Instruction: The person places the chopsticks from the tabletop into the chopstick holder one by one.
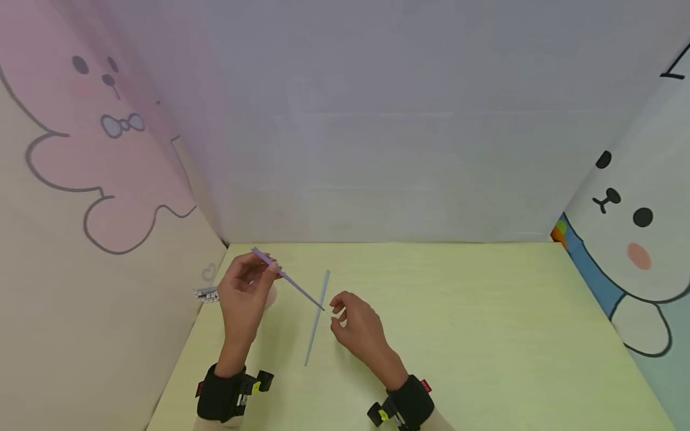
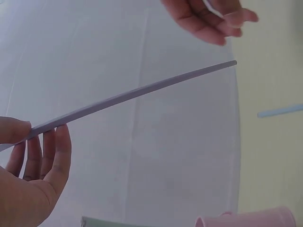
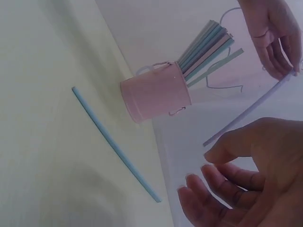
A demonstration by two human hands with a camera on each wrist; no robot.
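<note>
My left hand (image 1: 242, 299) pinches a thin purple stick (image 1: 296, 286) near its upper end, between thumb and fingertips. The stick slants down to the right, its free end close to the fingers of my right hand (image 1: 362, 328). That hand hangs above the table with loosely bent fingers and nothing in them; in the right wrist view the thumb lies apart from the fingertips. A light blue stick (image 3: 113, 144) lies on the table between the hands. Behind the left hand stands a pink bucket (image 3: 154, 94) holding several coloured sticks (image 3: 206, 47), mostly hidden in the head view.
The pale yellow table (image 1: 458, 335) runs back to a white cloth wall (image 1: 377, 149). Cloth sides printed with cartoon animals, a pink one (image 1: 135, 173) and a white one (image 1: 620, 251), stand at left and right.
</note>
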